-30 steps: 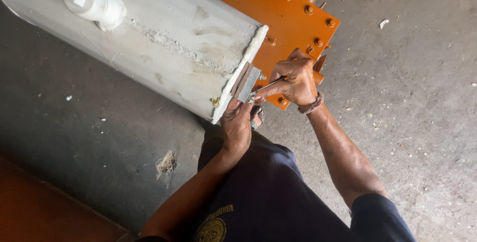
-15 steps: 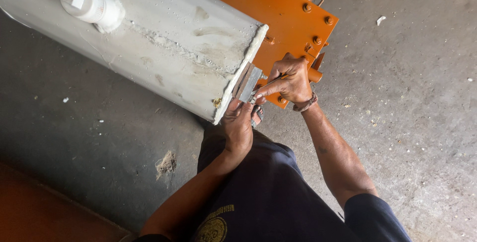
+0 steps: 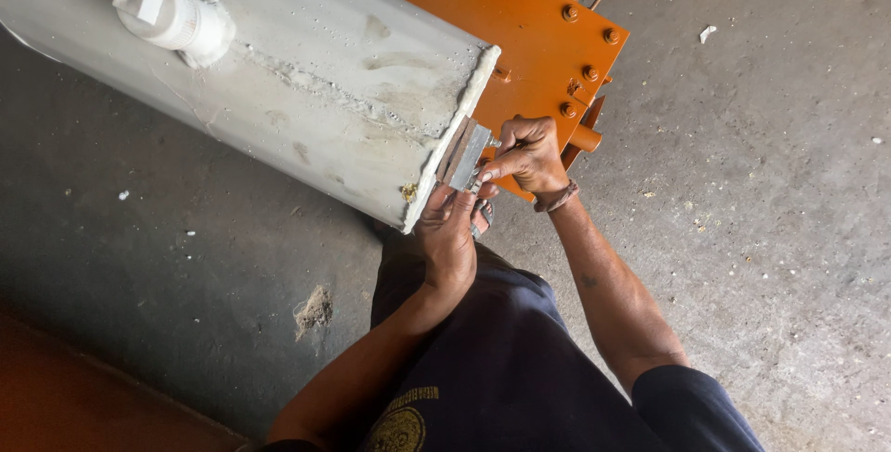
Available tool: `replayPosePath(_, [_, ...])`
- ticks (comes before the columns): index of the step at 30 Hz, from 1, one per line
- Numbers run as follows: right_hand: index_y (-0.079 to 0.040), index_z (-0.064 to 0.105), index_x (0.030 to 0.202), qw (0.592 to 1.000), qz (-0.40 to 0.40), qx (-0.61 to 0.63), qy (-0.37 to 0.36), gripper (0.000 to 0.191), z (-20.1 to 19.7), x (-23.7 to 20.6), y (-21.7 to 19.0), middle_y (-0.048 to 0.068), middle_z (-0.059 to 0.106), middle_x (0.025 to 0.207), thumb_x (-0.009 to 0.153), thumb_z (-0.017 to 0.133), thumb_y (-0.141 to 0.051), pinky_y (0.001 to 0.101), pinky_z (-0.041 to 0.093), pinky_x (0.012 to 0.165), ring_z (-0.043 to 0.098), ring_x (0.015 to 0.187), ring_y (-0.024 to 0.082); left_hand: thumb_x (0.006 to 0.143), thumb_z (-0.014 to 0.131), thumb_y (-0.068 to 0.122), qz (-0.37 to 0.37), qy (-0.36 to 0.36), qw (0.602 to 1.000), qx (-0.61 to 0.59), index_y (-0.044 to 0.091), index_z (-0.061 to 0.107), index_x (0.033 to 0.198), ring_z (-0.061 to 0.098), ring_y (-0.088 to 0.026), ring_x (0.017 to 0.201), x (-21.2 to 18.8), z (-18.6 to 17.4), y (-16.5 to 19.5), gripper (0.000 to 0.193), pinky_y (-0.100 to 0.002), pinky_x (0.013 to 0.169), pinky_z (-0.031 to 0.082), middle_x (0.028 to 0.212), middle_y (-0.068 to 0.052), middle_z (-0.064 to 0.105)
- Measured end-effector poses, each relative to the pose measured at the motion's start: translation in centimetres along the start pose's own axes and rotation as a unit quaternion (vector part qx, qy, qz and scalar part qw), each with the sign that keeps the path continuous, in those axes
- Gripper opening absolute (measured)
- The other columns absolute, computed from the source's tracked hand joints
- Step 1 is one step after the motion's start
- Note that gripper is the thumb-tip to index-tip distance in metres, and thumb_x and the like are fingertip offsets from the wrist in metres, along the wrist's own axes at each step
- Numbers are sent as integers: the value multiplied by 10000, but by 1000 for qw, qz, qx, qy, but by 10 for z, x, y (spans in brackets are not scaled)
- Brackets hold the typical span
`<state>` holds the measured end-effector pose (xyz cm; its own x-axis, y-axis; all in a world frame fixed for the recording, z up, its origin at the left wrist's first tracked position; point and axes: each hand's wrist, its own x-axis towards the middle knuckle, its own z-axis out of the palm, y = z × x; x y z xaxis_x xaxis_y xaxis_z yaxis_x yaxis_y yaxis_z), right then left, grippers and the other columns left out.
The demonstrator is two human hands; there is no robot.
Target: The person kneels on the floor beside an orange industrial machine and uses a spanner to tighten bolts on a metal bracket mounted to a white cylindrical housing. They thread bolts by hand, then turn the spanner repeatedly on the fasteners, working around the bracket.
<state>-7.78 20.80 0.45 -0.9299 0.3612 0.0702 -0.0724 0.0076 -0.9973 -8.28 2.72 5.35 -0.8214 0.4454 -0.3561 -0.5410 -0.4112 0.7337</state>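
Note:
A long grey-white metal tank (image 3: 306,90) lies across the upper left, joined at its right end to an orange bolted plate (image 3: 529,34). A small grey metal bracket (image 3: 462,155) sits on the tank's end edge. My left hand (image 3: 447,229) grips the bracket from below. My right hand (image 3: 527,153) pinches a small bolt at the bracket's right side, with a band on that wrist. The fingers hide the bolt's head.
A white capped fitting (image 3: 167,16) stands on the tank at top left. An orange pipe stub (image 3: 585,139) juts from the plate beside my right hand. The grey concrete floor (image 3: 780,192) carries a small dust pile (image 3: 314,311) and scattered chips.
Both hands stay on the bracket; my right hand's fingers have shifted slightly at the bolt. The view has drifted a little.

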Motion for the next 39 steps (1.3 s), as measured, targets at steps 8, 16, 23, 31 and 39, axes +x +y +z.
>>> replayPosePath(8, [-121, 489, 666, 994, 45, 97, 9, 486, 10, -1, -2, -54, 591, 617, 680, 972, -172, 192, 409, 523, 535, 579, 7, 1037, 629, 111, 2, 9, 1000, 10, -8, 686, 1171, 684, -109, 848, 0, -2, -1, 187, -210, 625, 474, 997, -122, 757])
replayPosePath(16, [-97, 571, 617, 1000, -1, 3, -20, 418, -2, 5, -10, -47, 577, 604, 701, 954, -242, 215, 372, 495, 505, 554, 30, 1028, 611, 164, -19, -1, 998, 54, -13, 691, 1180, 734, -167, 925, 0, -1, 10, 247, -257, 663, 543, 990, -132, 757])
replayPosePath(23, [-102, 595, 646, 976, -51, -202, 66, 399, -36, -14, -12, -44, 615, 618, 785, 911, -302, 225, 420, 486, 549, 560, 31, 1014, 638, 144, -14, -35, 995, 97, -14, 667, 1231, 714, -209, 981, 1, 2, 12, 270, -342, 913, 571, 1072, -136, 739])
replayPosePath(31, [-92, 637, 679, 953, 98, -28, 285, 363, -12, -79, 2, -25, 586, 597, 855, 874, -302, 237, 366, 460, 487, 507, 52, 1018, 646, 145, -18, -159, 973, -164, 22, 612, 1344, 661, -239, 1059, 37, 21, -11, 350, -366, 964, 540, 1248, -149, 672])
replayPosePath(39, [-90, 609, 655, 938, 164, -32, 305, 390, -24, -149, 11, -49, 522, 559, 854, 865, -306, 236, 315, 453, 412, 494, 40, 1031, 714, 123, -31, -191, 953, -234, -4, 646, 1251, 646, -240, 1098, 50, 14, -26, 263, -377, 1008, 536, 1147, -130, 676])
